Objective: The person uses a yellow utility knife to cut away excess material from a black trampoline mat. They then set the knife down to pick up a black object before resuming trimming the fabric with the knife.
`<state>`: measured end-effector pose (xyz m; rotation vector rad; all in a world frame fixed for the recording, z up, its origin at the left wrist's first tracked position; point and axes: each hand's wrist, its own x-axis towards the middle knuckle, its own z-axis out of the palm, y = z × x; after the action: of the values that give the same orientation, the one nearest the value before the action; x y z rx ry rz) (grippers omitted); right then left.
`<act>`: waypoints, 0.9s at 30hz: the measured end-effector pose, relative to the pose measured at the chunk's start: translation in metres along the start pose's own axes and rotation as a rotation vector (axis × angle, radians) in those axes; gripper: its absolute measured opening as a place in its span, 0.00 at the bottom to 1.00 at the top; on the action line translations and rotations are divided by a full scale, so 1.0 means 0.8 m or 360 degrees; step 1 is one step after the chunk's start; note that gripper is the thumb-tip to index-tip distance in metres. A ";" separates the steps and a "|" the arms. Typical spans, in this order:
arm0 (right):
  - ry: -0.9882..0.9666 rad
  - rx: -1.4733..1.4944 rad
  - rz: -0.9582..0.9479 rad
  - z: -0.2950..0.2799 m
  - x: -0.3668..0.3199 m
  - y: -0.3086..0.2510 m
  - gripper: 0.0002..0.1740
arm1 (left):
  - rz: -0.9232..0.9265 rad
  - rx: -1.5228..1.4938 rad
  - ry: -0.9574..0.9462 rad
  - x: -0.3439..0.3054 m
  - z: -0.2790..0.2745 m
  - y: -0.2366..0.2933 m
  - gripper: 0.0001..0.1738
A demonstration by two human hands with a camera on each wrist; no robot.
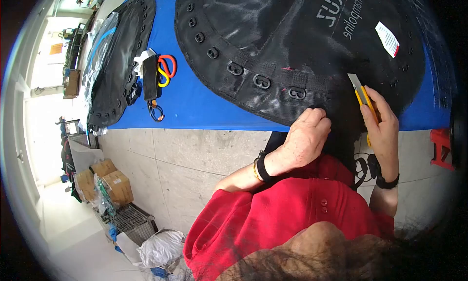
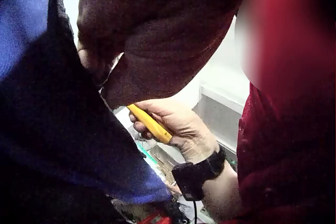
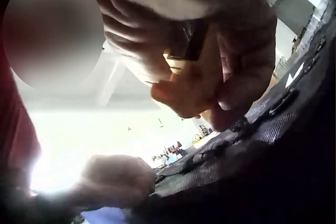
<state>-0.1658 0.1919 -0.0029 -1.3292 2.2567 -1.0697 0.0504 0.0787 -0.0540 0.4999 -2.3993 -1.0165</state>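
- Your left hand (image 1: pixel 306 137) is clenched at the near rim of the large black mat (image 1: pixel 273 42), its curled fingers pinching the black material there.
- Your right hand (image 1: pixel 383 127) is grasping the yellow utility knife (image 1: pixel 366 100), thumb and fingers wrapped around the handle; the blade is out and points away from you, over the mat. Whether the blade touches the mat, you cannot tell.
- The mat lies on the blue-covered worktop (image 1: pixel 190 105) in front of you, and part of its dark material hangs past the near edge, between your hands.
- Black rings (image 1: pixel 262 81) run along the mat's rim, several of them just beside your left hand. Small red marks show near them.
- Pale lettering and a white label (image 1: pixel 387 38) are on the mat, farther from you than the knife.
- To the left of the mat, apart from it, you have scissors (image 1: pixel 165 70) with red and yellow handles, beside a black object (image 1: pixel 150 76).
- Beyond those, at the left, lies a second black mat (image 1: pixel 117 71), partly under clear plastic.
- Cardboard boxes (image 1: pixel 117 188) stand on the left side of the room, and a red stool (image 1: pixel 442 148) is at the right.
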 end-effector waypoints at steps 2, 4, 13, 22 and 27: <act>0.0010 0.0024 0.0018 0.008 0.009 -0.006 0.22 | -0.0020 -0.0027 -0.0011 -0.002 -0.001 0.001 0.11; 0.0012 0.0030 0.0045 0.015 0.020 -0.021 0.21 | -0.0003 -0.0040 0.0018 -0.004 -0.002 -0.001 0.11; -0.0017 -0.0265 -0.0066 0.047 0.045 -0.015 0.15 | 0.0030 -0.0182 0.0086 -0.011 -0.010 -0.005 0.11; 0.0141 -0.0312 -0.0247 0.010 0.026 -0.054 0.18 | 0.0136 -0.0002 0.0625 -0.013 -0.119 0.012 0.08; 0.0610 -0.0710 -0.1022 -0.074 -0.014 -0.106 0.12 | 0.0342 0.0357 0.1335 -0.035 -0.202 0.070 0.06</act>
<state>-0.1428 0.2031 0.0980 -2.3189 2.5015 -1.1154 0.1561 0.0386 0.0773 0.5825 -1.7495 -0.3274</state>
